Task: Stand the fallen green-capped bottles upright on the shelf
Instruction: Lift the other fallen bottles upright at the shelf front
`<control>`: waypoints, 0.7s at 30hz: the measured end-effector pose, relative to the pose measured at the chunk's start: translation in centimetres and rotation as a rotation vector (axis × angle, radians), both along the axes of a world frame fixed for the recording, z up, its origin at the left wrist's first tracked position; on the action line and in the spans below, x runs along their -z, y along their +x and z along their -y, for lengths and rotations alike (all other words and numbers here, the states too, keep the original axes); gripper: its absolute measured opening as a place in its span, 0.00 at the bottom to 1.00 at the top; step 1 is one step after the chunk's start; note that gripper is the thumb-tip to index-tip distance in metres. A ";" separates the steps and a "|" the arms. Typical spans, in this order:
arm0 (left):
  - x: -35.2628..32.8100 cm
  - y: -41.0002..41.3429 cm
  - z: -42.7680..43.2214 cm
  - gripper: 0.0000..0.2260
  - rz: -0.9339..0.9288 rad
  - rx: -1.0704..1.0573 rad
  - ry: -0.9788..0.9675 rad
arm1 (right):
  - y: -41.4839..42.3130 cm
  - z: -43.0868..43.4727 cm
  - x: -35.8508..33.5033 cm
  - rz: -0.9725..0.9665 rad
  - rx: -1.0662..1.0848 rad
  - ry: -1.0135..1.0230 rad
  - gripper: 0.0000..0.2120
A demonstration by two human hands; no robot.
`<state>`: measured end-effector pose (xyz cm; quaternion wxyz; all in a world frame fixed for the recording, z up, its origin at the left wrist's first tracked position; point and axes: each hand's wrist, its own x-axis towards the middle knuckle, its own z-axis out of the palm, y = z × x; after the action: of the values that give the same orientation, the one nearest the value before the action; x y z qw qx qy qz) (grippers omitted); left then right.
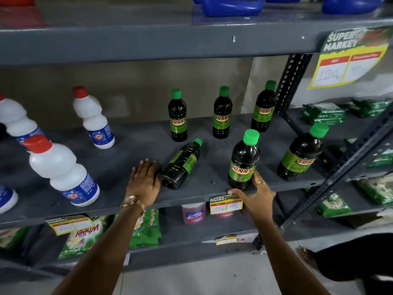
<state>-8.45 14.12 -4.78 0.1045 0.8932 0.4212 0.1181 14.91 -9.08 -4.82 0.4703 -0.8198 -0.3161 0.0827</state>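
Our left hand (144,184) lies flat and empty beside the fallen bottle (181,165); our right hand (255,194) grips an upright bottle (243,162). Full, rigid, smooth plastic: we judge the mid-body the best hold.

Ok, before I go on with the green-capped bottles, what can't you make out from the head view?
- Fallen bottle: its label faces away, so the text is unreadable.
- Right hand: whether it grips the front upright bottle or only touches its base is unclear, since the bottle hides the fingertips.
- Left hand: lies flat beside the fallen bottle's base; contact is unclear.
- Blue containers on the top shelf: cut off by the upper edge.
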 end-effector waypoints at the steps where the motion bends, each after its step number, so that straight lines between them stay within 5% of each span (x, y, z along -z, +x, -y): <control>1: -0.1 0.0 0.0 0.24 0.001 -0.001 -0.004 | -0.1 0.0 -0.2 -0.013 -0.001 0.005 0.44; 6: -1.0 -0.6 -0.6 0.23 -0.041 0.058 -0.033 | -1.8 0.4 -0.9 -0.159 0.033 0.281 0.51; 9: -2.0 -2.0 -1.5 0.28 -0.059 0.159 -0.064 | -5.6 1.8 -1.1 -0.119 0.144 0.364 0.37; 11: -2.0 -2.7 -1.7 0.34 -0.022 0.186 -0.087 | -9.0 1.6 -1.2 -0.095 -0.014 0.289 0.28; 14: -1.2 -2.9 -1.4 0.34 -0.005 0.142 -0.059 | -11.2 -2.8 -2.7 -0.204 -0.249 0.122 0.28; 18: -1.4 -3.0 -1.3 0.38 0.016 0.061 -0.068 | -9.2 -11.4 -5.8 -0.392 -0.167 -0.204 0.41; 21: -1.6 -3.0 -1.2 0.40 0.043 0.058 -0.089 | -7.8 -15.1 -6.9 -0.642 -0.191 -0.232 0.37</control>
<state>-11.40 15.36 -3.16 0.1566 0.8968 0.3974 0.1150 7.12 5.99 2.05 0.4394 -0.7669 -0.2159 0.4149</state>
